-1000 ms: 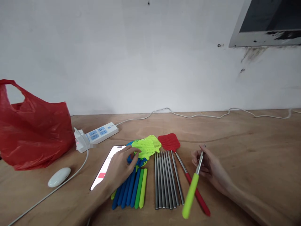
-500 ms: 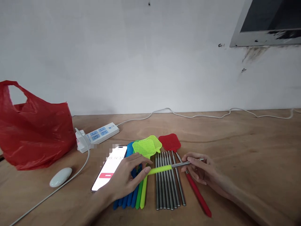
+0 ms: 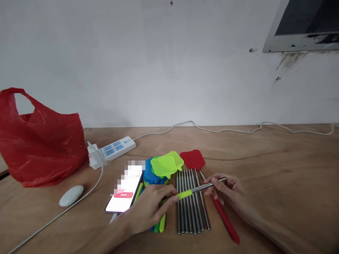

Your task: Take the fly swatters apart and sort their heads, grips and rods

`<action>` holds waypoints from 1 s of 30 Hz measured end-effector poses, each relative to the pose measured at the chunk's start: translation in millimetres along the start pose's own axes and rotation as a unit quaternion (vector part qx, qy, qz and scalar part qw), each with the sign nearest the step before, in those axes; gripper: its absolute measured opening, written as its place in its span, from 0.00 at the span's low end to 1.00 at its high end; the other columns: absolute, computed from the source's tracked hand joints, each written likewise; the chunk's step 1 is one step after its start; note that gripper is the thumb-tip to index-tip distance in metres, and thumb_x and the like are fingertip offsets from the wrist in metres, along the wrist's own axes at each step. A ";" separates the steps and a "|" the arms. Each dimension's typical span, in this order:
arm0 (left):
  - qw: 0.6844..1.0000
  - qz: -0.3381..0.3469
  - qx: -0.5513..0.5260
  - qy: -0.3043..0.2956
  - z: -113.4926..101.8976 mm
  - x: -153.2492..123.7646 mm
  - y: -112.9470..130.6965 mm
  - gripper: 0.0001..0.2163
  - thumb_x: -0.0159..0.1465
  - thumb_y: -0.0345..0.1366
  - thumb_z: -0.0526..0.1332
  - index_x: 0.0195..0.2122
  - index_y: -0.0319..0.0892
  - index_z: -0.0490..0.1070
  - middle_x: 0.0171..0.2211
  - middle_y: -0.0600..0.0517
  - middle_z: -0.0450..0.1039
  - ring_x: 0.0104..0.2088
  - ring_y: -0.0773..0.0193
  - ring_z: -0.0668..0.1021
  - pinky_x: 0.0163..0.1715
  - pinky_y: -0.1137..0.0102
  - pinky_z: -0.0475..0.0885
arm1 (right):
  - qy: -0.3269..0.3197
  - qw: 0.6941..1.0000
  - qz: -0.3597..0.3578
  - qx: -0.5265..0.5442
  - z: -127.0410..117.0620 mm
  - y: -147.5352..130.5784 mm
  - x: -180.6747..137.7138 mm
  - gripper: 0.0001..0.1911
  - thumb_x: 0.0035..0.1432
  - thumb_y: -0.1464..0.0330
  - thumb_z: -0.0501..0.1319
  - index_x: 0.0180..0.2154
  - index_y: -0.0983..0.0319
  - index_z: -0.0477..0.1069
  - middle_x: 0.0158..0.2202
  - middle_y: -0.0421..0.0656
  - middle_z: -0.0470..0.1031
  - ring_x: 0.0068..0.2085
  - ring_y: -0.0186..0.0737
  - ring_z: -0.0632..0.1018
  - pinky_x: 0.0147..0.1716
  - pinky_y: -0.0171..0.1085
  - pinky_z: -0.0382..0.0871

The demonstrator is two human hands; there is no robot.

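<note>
Between my hands is a yellow-green handle grip with a metal rod fitted in one end. My left hand is closed on the grip, and my right hand pinches the rod near its far end. Beneath them lie several loose metal rods, side by side. Behind my left hand are yellow-green fly swatter heads and blue ones; grips in blue, green and yellow-green are partly hidden under that hand. A red fly swatter lies beneath my right hand, its head farther back.
A lit phone lies left of the swatters. Farther left are a power strip with a plug, a white oval device and a red plastic bag. A white cable runs along the wall.
The left hand has moved right along the grip and now wraps it more fully, showing less of it. The rod tilts up more toward the right hand. The view has shifted slightly.
</note>
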State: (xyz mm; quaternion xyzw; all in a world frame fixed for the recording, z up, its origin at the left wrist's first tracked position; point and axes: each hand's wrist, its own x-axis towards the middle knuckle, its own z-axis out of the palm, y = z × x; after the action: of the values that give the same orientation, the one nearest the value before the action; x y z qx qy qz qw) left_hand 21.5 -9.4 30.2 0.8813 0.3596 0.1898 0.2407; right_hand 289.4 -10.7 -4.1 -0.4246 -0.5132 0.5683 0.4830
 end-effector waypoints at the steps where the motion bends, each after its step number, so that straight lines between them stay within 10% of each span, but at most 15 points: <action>1: 1.000 -0.006 -0.010 -0.003 -0.4 0.1 0.6 0.14 0.74 0.41 0.48 0.37 0.43 0.70 0.27 0.55 0.70 0.27 0.65 0.72 0.29 0.70 0.62 | 0.002 1.000 0.000 0.006 -0.1 0.2 -0.2 0.20 0.56 0.51 0.67 0.34 0.63 0.80 0.25 0.46 0.79 0.23 0.33 0.71 0.19 0.30 0.62; 9: 0.971 -0.082 -0.220 -0.039 -10.6 -0.7 -10.3 0.20 0.74 0.47 0.46 0.31 0.42 0.68 0.16 0.60 0.61 0.18 0.69 0.65 0.23 0.72 0.63 | 0.228 0.958 -0.054 0.162 -25.5 -21.5 11.9 0.19 0.33 0.58 0.80 0.24 0.59 0.77 0.25 0.38 0.75 0.22 0.28 0.68 0.17 0.28 0.61; 17: 0.995 -0.073 -0.054 0.033 -3.4 -0.8 -6.8 0.06 0.62 0.37 0.60 0.31 0.43 0.66 0.23 0.58 0.67 0.24 0.68 0.67 0.23 0.74 0.59 | 0.212 0.965 -0.011 0.151 -17.0 -18.5 11.2 0.19 0.37 0.57 0.78 0.24 0.62 0.77 0.22 0.39 0.71 0.21 0.28 0.65 0.16 0.30 0.56; 23: 0.996 -0.084 -0.016 0.040 3.8 -2.6 -12.8 0.19 0.63 0.38 0.59 0.18 0.43 0.53 0.15 0.61 0.51 0.17 0.71 0.56 0.19 0.73 0.52 | 0.208 0.963 0.001 0.171 -19.5 -22.2 11.2 0.17 0.36 0.59 0.78 0.23 0.62 0.77 0.22 0.39 0.70 0.21 0.28 0.64 0.16 0.29 0.56; 30: 0.990 -0.071 0.124 0.007 10.7 -0.3 -7.2 0.21 0.62 0.36 0.58 0.14 0.42 0.51 0.13 0.57 0.57 0.17 0.69 0.63 0.21 0.70 0.53 | 0.197 0.969 0.020 0.146 -16.1 -19.0 10.9 0.19 0.37 0.56 0.78 0.23 0.63 0.77 0.18 0.38 0.66 0.20 0.28 0.61 0.15 0.29 0.50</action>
State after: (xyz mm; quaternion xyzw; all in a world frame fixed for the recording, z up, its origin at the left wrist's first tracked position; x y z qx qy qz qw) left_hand 22.8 -8.1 17.4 0.8754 0.4434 0.1324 0.1395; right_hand 305.5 3.0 13.1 -0.4629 -0.3107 0.5517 0.6204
